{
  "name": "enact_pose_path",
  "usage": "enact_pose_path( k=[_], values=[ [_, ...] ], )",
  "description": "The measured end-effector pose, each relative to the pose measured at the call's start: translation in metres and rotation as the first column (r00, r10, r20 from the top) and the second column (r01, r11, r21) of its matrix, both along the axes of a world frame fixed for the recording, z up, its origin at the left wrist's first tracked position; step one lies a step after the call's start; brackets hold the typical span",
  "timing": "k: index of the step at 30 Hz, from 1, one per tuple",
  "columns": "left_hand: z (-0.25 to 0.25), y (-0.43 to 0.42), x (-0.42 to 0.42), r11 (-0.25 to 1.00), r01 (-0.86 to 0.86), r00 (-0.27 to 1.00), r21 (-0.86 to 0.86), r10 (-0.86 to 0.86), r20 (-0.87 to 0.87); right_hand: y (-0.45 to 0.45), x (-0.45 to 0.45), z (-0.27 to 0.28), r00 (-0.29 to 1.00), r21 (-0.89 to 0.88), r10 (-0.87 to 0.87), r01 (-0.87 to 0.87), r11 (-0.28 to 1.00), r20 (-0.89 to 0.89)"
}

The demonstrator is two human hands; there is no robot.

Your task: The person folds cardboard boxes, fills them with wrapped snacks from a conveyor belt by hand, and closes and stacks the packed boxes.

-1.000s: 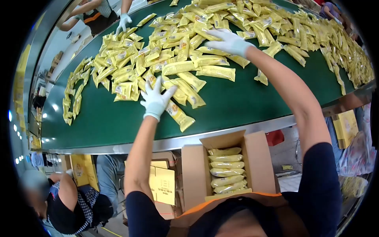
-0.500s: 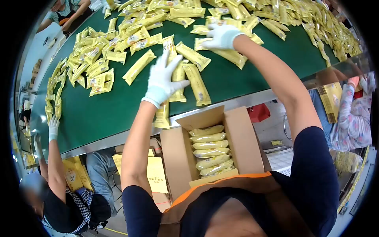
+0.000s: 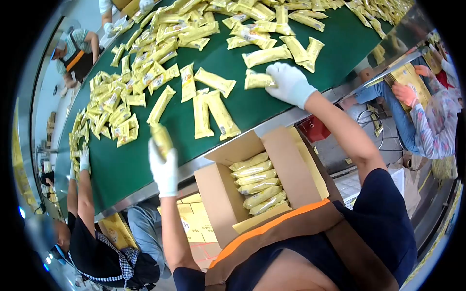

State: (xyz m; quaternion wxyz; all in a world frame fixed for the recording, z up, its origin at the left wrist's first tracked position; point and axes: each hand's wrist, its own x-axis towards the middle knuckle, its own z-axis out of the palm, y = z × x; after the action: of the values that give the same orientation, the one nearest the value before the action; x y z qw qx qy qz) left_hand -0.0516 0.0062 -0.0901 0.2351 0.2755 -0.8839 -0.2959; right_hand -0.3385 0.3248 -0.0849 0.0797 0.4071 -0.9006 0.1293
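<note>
Left hand (image 3: 164,170), gloved in white: thumb and fingers are clamped on one yellow packet (image 3: 161,137), which projects past the fingertips and is blurred. Right hand (image 3: 290,85), likewise gloved: the fingers close on the near end of a second packet (image 3: 257,80), which points toward the left grip; whether it touches the green belt (image 3: 131,167) cannot be told. Between the two grips, a pair of loose packets (image 3: 222,116) lies side by side on the belt. Beyond both grips spreads a heap of packets (image 3: 170,36). Nearer the body than either grip, and between the forearms, stands an open carton (image 3: 221,194), its flaps folded outward, with a row of packets (image 3: 257,182) inside. To the left of the left grip, a co-worker's hand (image 3: 84,158) reaches packets at the belt's edge.
</note>
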Motion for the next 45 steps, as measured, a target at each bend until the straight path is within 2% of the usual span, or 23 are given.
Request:
enact_pose_path(
  k=[2, 5, 6, 9, 11, 12, 13, 14, 16, 18, 22, 23, 26, 28, 29, 30, 31, 32, 34, 37, 41, 43, 45],
  values=[
    [0.017, -0.01, -0.005, 0.997, 0.046, 0.993, 0.062, -0.038, -0.116, 0.011, -0.001, 0.02, 0.996, -0.159, 0.034, -0.02, 0.987, 0.088],
    [0.032, 0.021, -0.051, 0.978, 0.189, 0.981, 0.093, -0.191, 0.018, 0.012, -0.033, 0.058, 0.989, -0.207, -0.061, 0.088, 0.974, 0.134],
    [0.025, 0.026, -0.07, 0.958, 0.271, 0.962, 0.099, -0.272, 0.0, 0.009, -0.055, 0.064, 0.988, -0.142, -0.063, 0.083, 0.986, 0.141],
    [0.023, 0.042, -0.11, 0.959, 0.263, 0.917, 0.107, -0.283, 0.282, -0.013, -0.103, 0.033, 0.959, 0.136, -0.125, 0.092, 0.986, 0.253],
    [0.039, 0.041, -0.114, 0.965, 0.239, 0.829, 0.11, -0.261, 0.494, -0.021, -0.096, 0.019, 1.0, 0.151, 0.025, -0.023, 0.988, -0.012],
    [0.036, 0.03, -0.106, 0.954, 0.299, 0.854, 0.037, -0.284, 0.437, -0.023, -0.091, 0.011, 0.973, 0.171, 0.148, -0.118, 0.978, -0.179],
    [0.04, 0.017, -0.095, 0.928, 0.371, 0.814, -0.045, -0.301, 0.497, -0.025, -0.073, 0.019, 0.955, 0.102, 0.221, -0.204, 0.974, -0.198],
    [0.045, 0.003, -0.087, 0.881, 0.456, 0.771, -0.126, -0.321, 0.55, -0.027, -0.056, 0.029, 0.96, 0.181, 0.263, -0.243, 0.953, -0.097],
    [0.04, -0.03, -0.068, 0.792, 0.561, 0.761, -0.241, -0.379, 0.526, -0.024, -0.021, 0.038, 0.963, 0.136, 0.175, -0.206, 0.969, 0.206],
    [0.026, -0.038, -0.05, 0.828, 0.521, 0.805, -0.208, -0.395, 0.443, -0.019, 0.002, 0.029, 0.986, 0.14, 0.162, -0.165, 0.976, 0.034],
    [0.024, -0.014, -0.041, 0.82, 0.45, 0.861, -0.355, -0.292, 0.417, 0.019, 0.008, 0.049, 0.917, -0.101, -0.157, 0.207, 0.973, 0.366],
    [0.021, -0.014, -0.04, 0.839, 0.431, 0.865, -0.332, -0.281, 0.415, 0.03, 0.004, 0.045, 0.857, 0.031, -0.22, 0.232, 0.972, 0.466],
    [0.017, -0.022, -0.049, 0.881, 0.419, 0.869, -0.219, -0.319, 0.379, 0.044, 0.014, 0.053, 0.928, 0.309, -0.175, 0.069, 0.949, 0.33],
    [0.018, -0.033, -0.047, 0.89, 0.451, 0.85, -0.064, -0.407, 0.336, 0.042, 0.002, 0.056, 0.895, -0.004, -0.225, 0.245, 0.969, 0.386],
    [0.015, -0.041, -0.048, 0.879, 0.474, 0.828, 0.055, -0.465, 0.313, 0.039, -0.018, 0.059, 0.873, -0.119, -0.324, 0.389, 0.914, 0.365],
    [0.018, -0.046, -0.05, 0.871, 0.462, 0.804, 0.167, -0.491, 0.334, 0.041, -0.061, 0.043, 0.778, -0.272, -0.264, 0.483, 0.832, 0.571],
    [0.035, -0.038, -0.053, 0.87, 0.428, 0.779, 0.244, -0.493, 0.387, 0.035, -0.086, 0.038, 0.435, -0.389, 0.097, 0.656, 0.647, 0.895],
    [0.051, -0.028, -0.058, 0.865, 0.389, 0.75, 0.317, -0.497, 0.437, 0.026, -0.101, 0.035, 0.361, -0.353, 0.101, 0.749, 0.56, 0.927],
    [0.041, -0.035, -0.065, 0.843, 0.52, 0.678, 0.134, -0.503, 0.536, 0.007, -0.13, 0.014, 0.417, -0.222, -0.144, 0.71, 0.668, 0.898],
    [0.037, -0.026, -0.057, 0.88, 0.474, 0.735, 0.037, -0.418, 0.534, -0.023, -0.121, 0.011, 0.584, -0.028, -0.448, 0.629, 0.777, 0.676],
    [0.033, -0.017, -0.045, 0.914, 0.403, 0.839, -0.047, -0.348, 0.417, -0.014, -0.108, -0.005, 0.678, -0.237, -0.181, 0.474, 0.848, 0.712],
    [0.027, -0.027, -0.045, 0.943, 0.327, 0.907, -0.058, -0.296, 0.3, -0.006, -0.062, 0.032, 0.831, -0.152, -0.244, 0.362, 0.92, 0.5],
    [0.04, -0.03, -0.064, 0.916, 0.237, 0.966, 0.323, -0.257, 0.021, 0.0, -0.003, 0.066, 0.969, 0.022, -0.179, 0.177, 0.984, 0.17]
  ],
)
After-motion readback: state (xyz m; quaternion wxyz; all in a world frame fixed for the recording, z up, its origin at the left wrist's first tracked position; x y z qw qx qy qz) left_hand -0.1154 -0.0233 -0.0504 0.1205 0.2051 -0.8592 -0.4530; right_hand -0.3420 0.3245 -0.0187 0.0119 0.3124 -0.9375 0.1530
